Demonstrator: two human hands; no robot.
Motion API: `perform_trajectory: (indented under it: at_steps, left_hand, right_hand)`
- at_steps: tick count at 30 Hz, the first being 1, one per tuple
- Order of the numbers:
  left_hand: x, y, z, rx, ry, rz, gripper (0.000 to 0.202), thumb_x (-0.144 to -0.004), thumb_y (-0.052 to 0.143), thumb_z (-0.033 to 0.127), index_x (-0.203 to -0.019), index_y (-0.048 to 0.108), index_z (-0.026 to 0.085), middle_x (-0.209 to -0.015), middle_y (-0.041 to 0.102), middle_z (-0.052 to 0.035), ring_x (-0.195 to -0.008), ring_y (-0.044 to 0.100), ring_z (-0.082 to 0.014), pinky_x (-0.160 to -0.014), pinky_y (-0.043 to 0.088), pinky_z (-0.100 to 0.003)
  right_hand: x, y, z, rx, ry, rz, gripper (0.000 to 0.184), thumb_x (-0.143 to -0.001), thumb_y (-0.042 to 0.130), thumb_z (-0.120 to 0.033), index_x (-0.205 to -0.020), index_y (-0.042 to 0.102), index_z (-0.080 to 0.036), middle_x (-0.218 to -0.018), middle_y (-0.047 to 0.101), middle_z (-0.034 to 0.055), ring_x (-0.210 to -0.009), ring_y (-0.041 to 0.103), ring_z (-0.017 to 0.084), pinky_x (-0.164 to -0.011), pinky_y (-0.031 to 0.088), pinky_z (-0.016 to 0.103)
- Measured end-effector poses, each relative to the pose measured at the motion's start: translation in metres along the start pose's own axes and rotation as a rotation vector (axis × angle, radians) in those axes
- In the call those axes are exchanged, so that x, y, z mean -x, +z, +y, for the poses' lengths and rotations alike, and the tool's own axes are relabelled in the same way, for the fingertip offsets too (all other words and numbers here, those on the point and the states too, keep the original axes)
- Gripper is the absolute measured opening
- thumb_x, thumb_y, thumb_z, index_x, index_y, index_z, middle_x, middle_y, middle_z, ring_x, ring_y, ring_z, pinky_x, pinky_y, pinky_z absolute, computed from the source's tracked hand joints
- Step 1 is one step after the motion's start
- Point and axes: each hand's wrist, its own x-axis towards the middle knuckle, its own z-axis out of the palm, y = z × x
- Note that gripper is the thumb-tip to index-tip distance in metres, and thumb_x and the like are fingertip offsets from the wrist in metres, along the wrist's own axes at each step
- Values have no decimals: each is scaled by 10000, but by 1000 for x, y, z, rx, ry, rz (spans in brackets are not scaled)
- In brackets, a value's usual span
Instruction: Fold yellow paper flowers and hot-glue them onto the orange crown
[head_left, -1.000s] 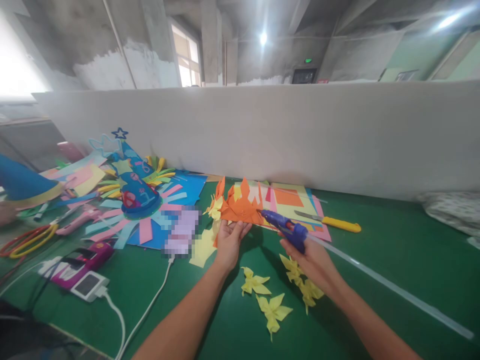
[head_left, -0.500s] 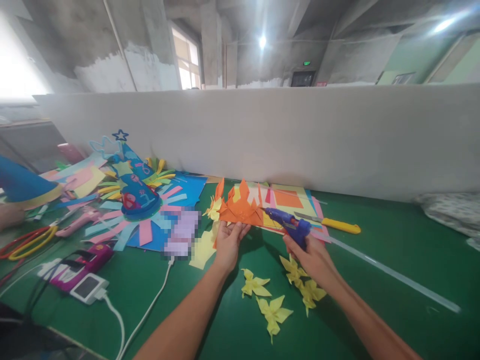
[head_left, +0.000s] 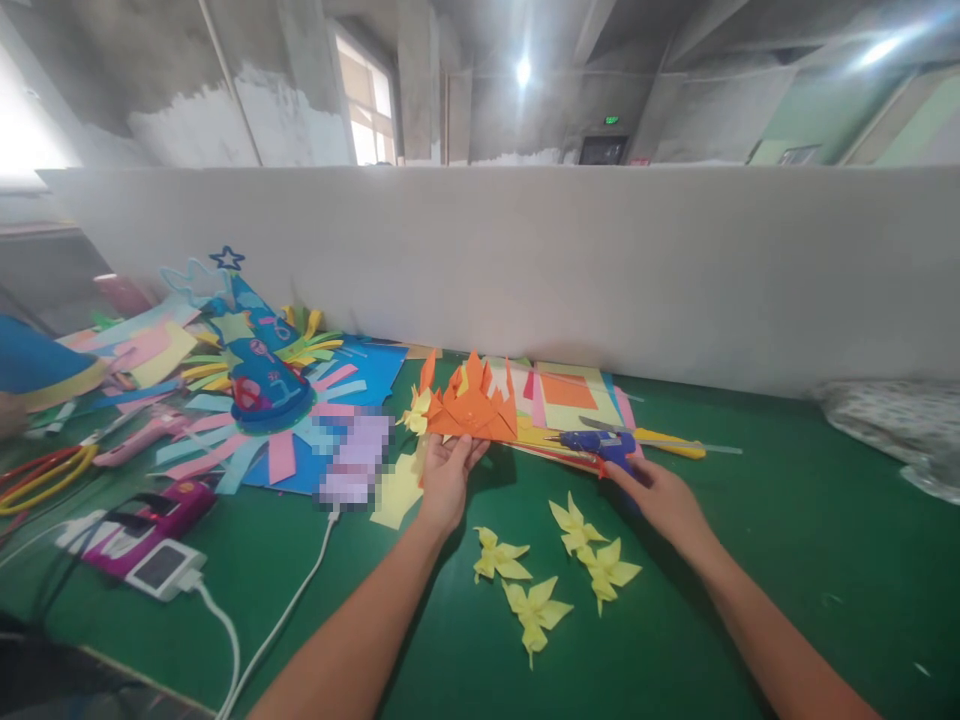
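My left hand (head_left: pixel 447 480) grips the lower edge of an orange folded-paper crown (head_left: pixel 471 412) with pointed tips, held above the table. Pale yellow paper flowers (head_left: pixel 417 412) show at its left end. My right hand (head_left: pixel 664 505) is closed around the handle of a blue hot glue gun (head_left: pixel 596 442), low beside the coloured sheets. Its nozzle points left, toward the crown but apart from it; a clear glue stick (head_left: pixel 726 450) juts out behind. Several yellow folded-paper flowers (head_left: pixel 537 610) lie on the green table between my forearms.
Coloured paper sheets (head_left: pixel 570 392) and a yellow-handled knife (head_left: pixel 679 447) lie behind the glue gun. Leftward are decorated blue cone hats (head_left: pixel 266 390), a blurred phone (head_left: pixel 356 455) on a white cable, a pink glue gun (head_left: pixel 142 437) and a magenta power strip (head_left: pixel 169 520). Another person's hand (head_left: pixel 10 414) shows at the left edge.
My right hand has drawn the glue gun away from the crown's right end, rightward and down, turning it nearly level. The long glue stick has swung round. My left hand keeps the crown.
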Motion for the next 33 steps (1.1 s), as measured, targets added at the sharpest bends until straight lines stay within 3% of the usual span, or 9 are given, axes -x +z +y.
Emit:
perform_trajectory:
  at_steps: [7,10,11,15,17,20,29,33]
  left_hand:
    - [-1,-3,-2,-9,4,-11,343,-652,738,238,-917,522,209,-833,681,9,-761,667,-131,-885,483,-383]
    - [-1,-4,-3,-7,3,-11,336,-655,736,236,-908,517,206,-838,681,6,-755,665,-128,-875,490,-379]
    - [-1,-4,-3,-8,1,-8,329,-656,735,233,-897,514,204,-837,680,5,-752,665,-127,-868,494,-374]
    - [0,-3,-3,-9,3,10,311,-655,736,219,-865,508,203,-825,677,13,-731,660,-121,-861,498,-368]
    - [0,-2,-2,-5,2,8,318,-656,736,219,-883,513,205,-815,675,16,-735,661,-126,-864,495,-376]
    - [1,-1,-1,1,3,-6,359,-655,737,220,-941,520,211,-824,677,10,-761,663,-137,-861,495,-376]
    - [1,0,-2,-11,39,-1,346,-647,740,223,-934,546,209,-926,687,-18,-872,647,-148,-895,471,-357]
    - [3,1,-4,-11,30,1,287,-656,737,214,-868,543,200,-892,685,-6,-884,638,-129,-920,454,-336]
  right_hand:
    - [3,11,7,157,-69,12,381,-688,529,-577,-773,512,-206,-671,620,40,-564,579,208,-499,394,284]
    - [9,2,-5,227,-222,29,281,-760,490,-490,-754,485,-209,-729,606,53,-632,566,210,-564,405,303]
    - [13,-2,-11,224,-290,-18,254,-793,468,-458,-753,497,-208,-762,611,60,-679,569,214,-605,415,312]
    - [32,-16,-31,129,-507,-466,231,-877,409,-365,-904,596,-233,-958,633,63,-885,573,218,-756,436,321]
    - [40,-18,-36,117,-537,-570,238,-884,405,-337,-964,611,-247,-994,629,66,-926,565,221,-785,437,327]
    - [46,-14,-38,128,-559,-624,235,-878,396,-273,-923,624,-235,-940,630,77,-890,565,218,-739,446,312]
    - [40,-9,-49,141,-618,-520,206,-815,405,-124,-782,596,-195,-763,631,47,-692,564,167,-607,430,259]
    - [36,-9,-76,-4,-657,-283,137,-863,438,-193,-818,567,-207,-808,628,38,-726,569,163,-648,446,276]
